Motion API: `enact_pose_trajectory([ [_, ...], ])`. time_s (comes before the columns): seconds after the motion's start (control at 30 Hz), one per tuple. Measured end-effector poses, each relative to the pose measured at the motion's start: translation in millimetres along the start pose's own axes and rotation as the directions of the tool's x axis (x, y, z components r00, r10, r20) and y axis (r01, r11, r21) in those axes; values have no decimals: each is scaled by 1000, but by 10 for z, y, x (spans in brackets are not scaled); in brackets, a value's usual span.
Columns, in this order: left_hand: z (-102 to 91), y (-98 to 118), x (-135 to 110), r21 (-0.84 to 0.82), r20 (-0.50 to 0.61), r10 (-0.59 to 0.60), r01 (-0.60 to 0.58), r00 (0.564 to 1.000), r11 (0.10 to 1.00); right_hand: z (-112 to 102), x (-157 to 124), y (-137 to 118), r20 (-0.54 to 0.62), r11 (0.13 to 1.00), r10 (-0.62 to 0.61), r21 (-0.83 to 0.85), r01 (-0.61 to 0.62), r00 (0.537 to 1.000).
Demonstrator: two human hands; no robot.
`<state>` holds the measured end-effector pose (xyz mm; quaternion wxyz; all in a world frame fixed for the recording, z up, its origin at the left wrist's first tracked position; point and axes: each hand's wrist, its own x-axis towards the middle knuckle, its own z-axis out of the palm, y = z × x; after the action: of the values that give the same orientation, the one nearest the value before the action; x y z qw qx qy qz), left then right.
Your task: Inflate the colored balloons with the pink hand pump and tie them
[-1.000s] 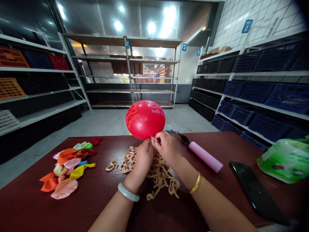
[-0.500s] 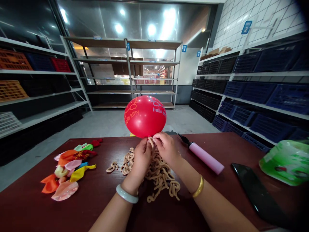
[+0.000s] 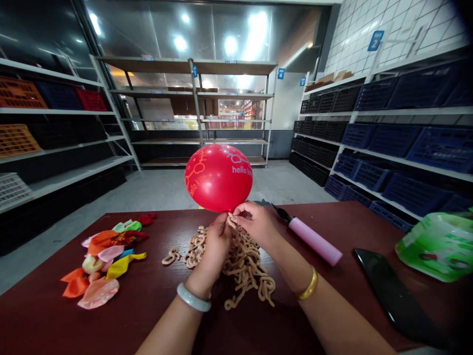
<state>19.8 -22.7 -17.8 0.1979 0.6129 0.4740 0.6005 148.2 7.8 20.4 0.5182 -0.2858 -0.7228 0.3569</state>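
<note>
The balloon (image 3: 219,178) is bright red, printed with orange line drawings and pale pink lettering. The clips (image 3: 242,261) beneath it are beige. The table (image 3: 155,296) is dark red-brown with a fine wood grain. The flat balloons (image 3: 105,256) mix orange, pale pink, yellow, light green, red and a bit of blue. The pump (image 3: 314,240) is pink with a black nozzle. The phone (image 3: 395,296) is glossy black. The bag (image 3: 439,245) is green and white. One bangle (image 3: 193,298) is pale grey-green, the other (image 3: 309,284) gold.

Balloon (image 3: 219,177) neck: hidden betw. left hand (image 3: 217,241) & right hand (image 3: 258,224). Green bag (image 3: 439,246), 3 o'clock: cut by edge. Beige loop pile (image 3: 247,268): pt. covered.
</note>
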Motion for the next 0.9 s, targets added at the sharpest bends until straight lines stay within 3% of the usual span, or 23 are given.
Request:
enact_pose_trajectory([
  [0.13,-2,-35,3,13,-13,31,-31,999,999,-3,-9,-16,-37,977,-131,-172,123,991],
  [0.27,-6,-64,6,53,-2,46,-46,999,998,-25,-12,-18,-11,975,-123,-187,119,992],
  [0.37,0,-55,9,-7,-4,9,-9,1000,1000,-20,-17,-14,-5,976,-105,-195,102,994],
  [0.43,5,-30,11,-82,-19,-33,32,999,996,8,-29,-18,-24,995,-18,-100,15,1000],
  [0.5,9,1,11,-140,-27,-68,64,997,988,51,-46,-32,-21,986,133,99,-131,991],
  [0.63,8,31,7,-170,-42,-79,71,996,983,121,-69,-70,42,863,293,419,-283,955],
  [0.73,-9,4,9,-96,-75,-61,54,995,994,130,-63,-66,49,844,307,448,-296,950],
  [0.9,-34,-10,13,189,-85,46,-29,995,982,94,-36,-5,8,939,222,268,-216,975],
])
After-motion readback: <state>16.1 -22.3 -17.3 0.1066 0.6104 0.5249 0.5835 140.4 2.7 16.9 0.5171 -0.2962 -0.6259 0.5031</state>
